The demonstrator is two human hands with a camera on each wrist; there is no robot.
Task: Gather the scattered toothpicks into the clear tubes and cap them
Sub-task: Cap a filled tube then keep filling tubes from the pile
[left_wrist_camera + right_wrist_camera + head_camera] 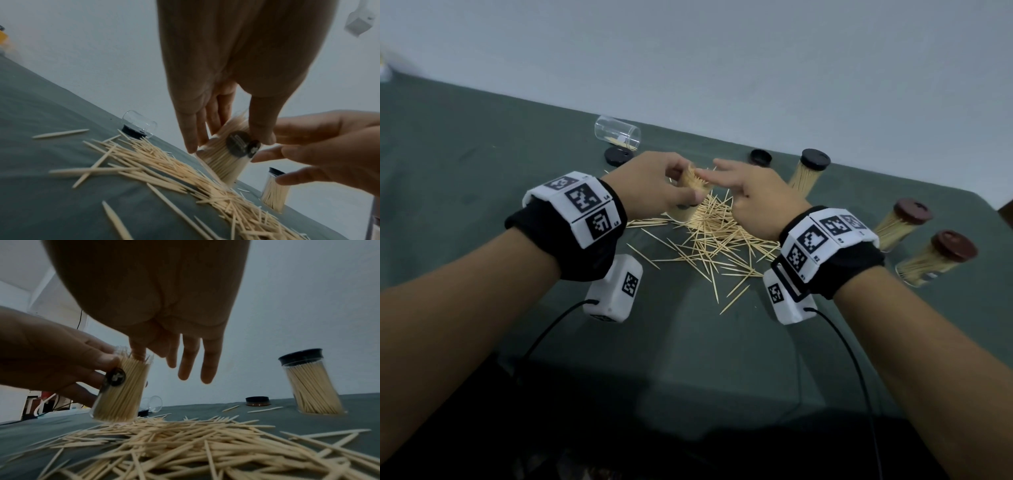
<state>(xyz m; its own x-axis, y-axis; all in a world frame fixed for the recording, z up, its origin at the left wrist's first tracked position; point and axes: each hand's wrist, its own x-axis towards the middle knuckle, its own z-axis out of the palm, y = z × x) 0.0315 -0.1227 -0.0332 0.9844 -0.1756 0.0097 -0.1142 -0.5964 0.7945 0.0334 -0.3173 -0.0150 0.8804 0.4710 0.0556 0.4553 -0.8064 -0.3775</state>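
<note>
A clear tube packed with toothpicks is tilted over the loose toothpick pile on the green cloth. My left hand grips the tube round its side, fingers on one side and thumb on the other. My right hand is at the tube's open top. One fingertip touches the toothpick ends there, and the other fingers hang straight. A dark round sticker shows on the tube. The tube has no cap on.
An empty clear tube lies on its side at the back left beside a black cap. Another black cap sits behind my right hand. A black-capped full tube and two brown-capped full tubes are at the right.
</note>
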